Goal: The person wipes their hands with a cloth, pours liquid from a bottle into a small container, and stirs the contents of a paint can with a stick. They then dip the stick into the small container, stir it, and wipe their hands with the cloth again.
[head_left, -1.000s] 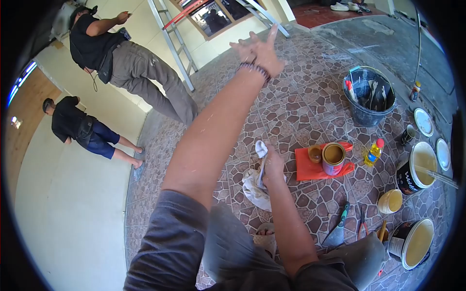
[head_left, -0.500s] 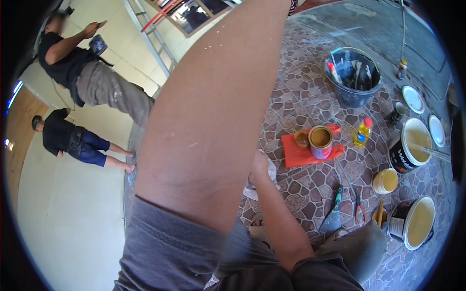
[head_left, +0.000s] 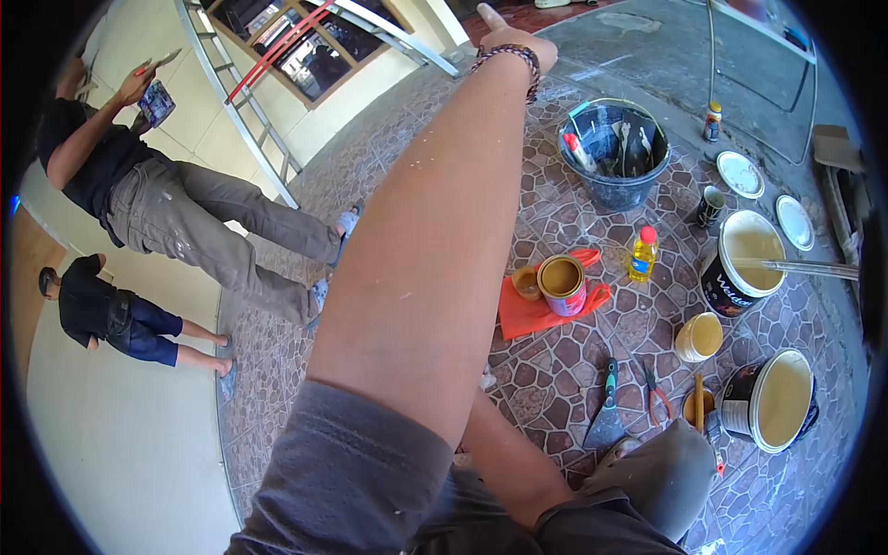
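Note:
My left hand [head_left: 518, 42] reaches far out at the top, past a braided bracelet [head_left: 507, 57]. One finger is stretched out, and nothing shows in the hand. My left arm crosses the middle of the view and hides my right hand; only the right forearm [head_left: 513, 453] shows. A scrap of white cloth [head_left: 487, 378] peeks out beside the left arm. Right of the arm, an open paint tin [head_left: 561, 277] and a small cup [head_left: 527, 283] of brown liquid stand on a red plastic bag [head_left: 523, 319]. A yellow bottle [head_left: 642, 256] with a red cap stands nearby.
A black bucket [head_left: 615, 190] holds tools. Paint pails [head_left: 731, 287], a tub [head_left: 699, 338], a scraper [head_left: 608, 407], pliers [head_left: 658, 393] and a brush [head_left: 710, 427] are at the right. Left stand two people [head_left: 139, 203], [head_left: 116, 310] and a ladder [head_left: 242, 120].
The view has shifted, bringing my left hand and its pointing finger into sight. My right hand, earlier at a white cloth, is now hidden. The nearer person's legs and feet now show.

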{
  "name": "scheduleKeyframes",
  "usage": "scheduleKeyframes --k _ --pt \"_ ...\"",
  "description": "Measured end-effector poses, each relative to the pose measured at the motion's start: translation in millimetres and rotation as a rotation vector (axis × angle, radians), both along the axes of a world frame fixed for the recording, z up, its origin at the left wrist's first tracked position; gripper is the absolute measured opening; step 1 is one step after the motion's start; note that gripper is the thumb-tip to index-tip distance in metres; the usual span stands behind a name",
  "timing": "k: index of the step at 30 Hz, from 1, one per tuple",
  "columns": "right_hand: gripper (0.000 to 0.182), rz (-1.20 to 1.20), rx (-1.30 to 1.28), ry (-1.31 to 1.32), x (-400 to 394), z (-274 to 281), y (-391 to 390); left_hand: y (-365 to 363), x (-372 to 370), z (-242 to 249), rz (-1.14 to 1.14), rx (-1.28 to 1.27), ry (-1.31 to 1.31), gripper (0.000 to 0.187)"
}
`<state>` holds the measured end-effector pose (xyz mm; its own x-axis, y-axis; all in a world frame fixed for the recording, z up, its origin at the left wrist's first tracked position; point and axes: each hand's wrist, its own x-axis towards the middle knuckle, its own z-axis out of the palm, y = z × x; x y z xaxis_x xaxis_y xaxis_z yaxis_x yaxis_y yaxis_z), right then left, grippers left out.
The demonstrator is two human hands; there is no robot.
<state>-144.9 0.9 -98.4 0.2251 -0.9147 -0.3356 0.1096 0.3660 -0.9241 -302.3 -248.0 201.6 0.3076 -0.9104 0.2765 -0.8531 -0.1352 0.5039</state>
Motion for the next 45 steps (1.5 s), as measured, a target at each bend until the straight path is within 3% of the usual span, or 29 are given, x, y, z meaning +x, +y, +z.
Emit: scheduleKeyframes --k 1,3,4,11,12,19,21,23,25,27,28,30,33,35,38,41,43,44,45 --pt "0.060 0.050 0.017 0.001 -2.0 1.0 0.6 -7.4 -0.3 -0.7 -0.005 -0.003 -0.001 0.100" --pt "0.060 0.093 0.032 -0.001 -2.9 2.7 2.4 -14.8 1.5 5.7 -0.050 0.245 0.281 0.088" --pt "0.060 0.081 0.050 -0.008 -1.9 3.2 4.2 -33.4 12.6 7.8 -0.177 0.403 0.371 0.075" --pt "0.060 0.127 0.055 0.001 -10.2 4.6 -1.3 -57.8 -13.4 17.4 -0.172 0.114 0.658 0.068" --pt "0.060 0.125 0.051 0.001 -8.9 2.9 -1.5 -42.4 -29.9 21.5 -0.096 -0.039 0.783 0.072" --pt "0.058 0.119 0.078 -0.029 -7.8 0.0 -1.4 7.6 -67.2 41.7 -0.432 0.098 0.696 0.103" --pt "0.058 0.120 0.070 -0.040 -19.5 9.5 -5.2 19.8 -59.0 47.1 -0.478 0.031 0.452 0.100" --pt "0.054 -0.004 0.289 -0.284 -45.2 34.7 -15.2 -9.5 -16.1 4.9 -0.602 -0.287 -0.043 0.085" --pt "0.046 -0.045 0.387 -0.477 -53.3 28.8 -34.6 30.4 30.2 -13.4 -0.643 -0.288 -0.353 0.081" --pt "0.040 -0.121 0.472 -0.793 -58.7 27.3 -50.4 64.6 80.7 -31.7 -0.430 -0.198 -0.702 0.085" --pt "0.043 -0.181 0.460 -0.693 -33.4 -14.3 -66.7 84.9 100.2 -38.3 -0.343 -0.156 -0.819 0.088" --pt "0.038 -0.142 0.489 -0.795 -66.2 25.4 -69.5 125.5 138.1 -58.7 -0.246 -0.075 -0.910 0.091" --pt "0.037 -0.200 0.270 -0.797 -70.0 42.3 -76.7 174.0 174.1 -94.9 -0.146 0.117 -1.048 0.091" --pt "0.031 -0.247 0.101 -0.780 -68.2 56.4 -74.7 196.0 196.4 -125.0 -0.159 0.101 -0.999 0.086" --pt "0.028 -0.248 -0.011 -0.674 -49.2 57.8 -76.3 215.5 204.8 -151.5 -0.165 0.271 -1.040 0.058" --pt "0.024 -0.404 -0.412 -0.270 -33.6 77.9 -67.1 225.5 209.1 -176.2 -0.161 0.318 -0.947 0.050" --pt "0.020 -0.258 -0.626 0.048 -21.0 72.3 -59.0 223.6 226.2 -208.4 -0.153 0.196 -0.982 0.046" --pt "0.019 -0.277 -0.799 0.138 -13.6 71.7 -55.1 222.3 229.8 -216.9 -0.112 0.090 -0.825 0.045" --pt "0.019 -0.272 -0.805 0.135 -9.8 72.7 -54.0 220.4 233.6 -217.1 -0.067 -0.020 -0.673 0.044"
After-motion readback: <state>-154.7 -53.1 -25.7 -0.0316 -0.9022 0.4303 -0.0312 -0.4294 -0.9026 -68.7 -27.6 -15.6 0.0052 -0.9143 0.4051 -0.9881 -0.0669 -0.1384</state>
